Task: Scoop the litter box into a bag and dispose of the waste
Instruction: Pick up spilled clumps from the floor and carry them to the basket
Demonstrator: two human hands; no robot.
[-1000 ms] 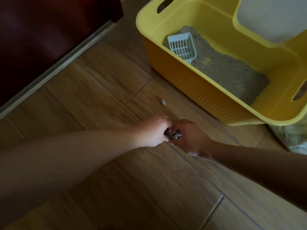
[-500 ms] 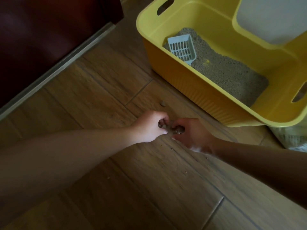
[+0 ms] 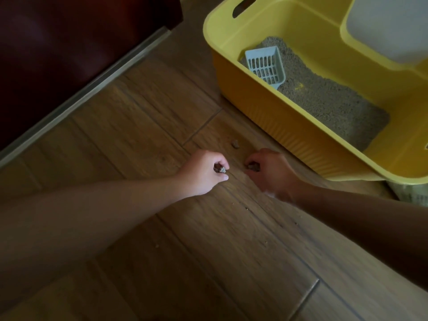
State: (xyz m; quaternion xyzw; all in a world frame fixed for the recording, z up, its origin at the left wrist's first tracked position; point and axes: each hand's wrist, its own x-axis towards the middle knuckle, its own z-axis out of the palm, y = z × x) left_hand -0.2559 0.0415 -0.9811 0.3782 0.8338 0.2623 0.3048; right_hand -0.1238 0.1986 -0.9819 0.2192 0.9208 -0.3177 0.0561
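Observation:
A yellow litter box (image 3: 289,133) stands on the wooden floor at the upper right, with grey litter (image 3: 324,100) inside. A pale blue slotted scoop (image 3: 266,64) lies in the litter near the box's left wall. My left hand (image 3: 203,172) is low over the floor, its fingers closed on small dark waste clumps (image 3: 57,169). My right hand (image 3: 268,170) is just to its right, fingers curled around another clump (image 3: 252,167). One loose clump (image 3: 235,143) lies on the floor just beyond both hands.
Dark red furniture (image 3: 69,54) with a metal floor strip (image 3: 92,91) fills the upper left. A pale bag's corner (image 3: 410,193) shows under the box's right end. Small litter crumbs are scattered on the floorboards (image 3: 231,239) below my hands.
My hands were touching over one pile of clumps; they have moved apart, each keeping some clumps. Both shifted slightly toward the litter box.

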